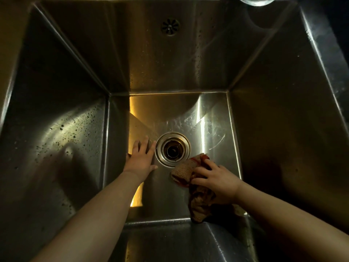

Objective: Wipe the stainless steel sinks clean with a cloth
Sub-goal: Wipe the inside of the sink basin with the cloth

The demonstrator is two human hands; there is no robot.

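Observation:
I look straight down into a deep stainless steel sink (273,120) with steep walls and a flat floor. A round drain (172,149) sits in the middle of the floor. My left hand (141,157) lies flat on the floor just left of the drain, fingers spread, holding nothing. My right hand (217,179) presses a crumpled brown cloth with red trim (186,172) onto the floor at the drain's lower right. Part of the cloth trails under my palm toward the near right corner.
A round overflow grille (170,27) sits high on the far wall. Dark specks and droplets dot the left wall (62,133). A round metal fitting (255,0) shows at the top edge. Wet streaks mark the floor right of the drain.

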